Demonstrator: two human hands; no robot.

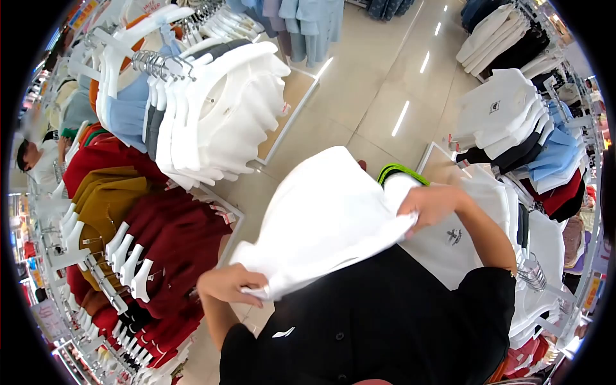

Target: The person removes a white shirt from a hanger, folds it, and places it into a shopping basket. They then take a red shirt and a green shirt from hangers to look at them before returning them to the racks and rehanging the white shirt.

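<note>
A white shirt [327, 212] is stretched out in front of my chest, between both hands. My left hand [231, 282] is closed on its lower left corner, thumb and fingers pinching the cloth. My right hand [428, 206] grips the upper right edge and is slightly blurred. Just behind the right hand shows a bright green curved band [399, 169] with something white inside it; I cannot make out what it is. The shirt's far side is hidden.
Racks on my left carry white shirts [224, 115], dark red shirts [173, 237] and mustard shirts [106, 199] on white hangers. To my right hang white printed shirts [497, 109] and light blue ones [555, 151]. A glossy tiled floor [359, 83] runs between the racks. Another person [42, 160] stands far left.
</note>
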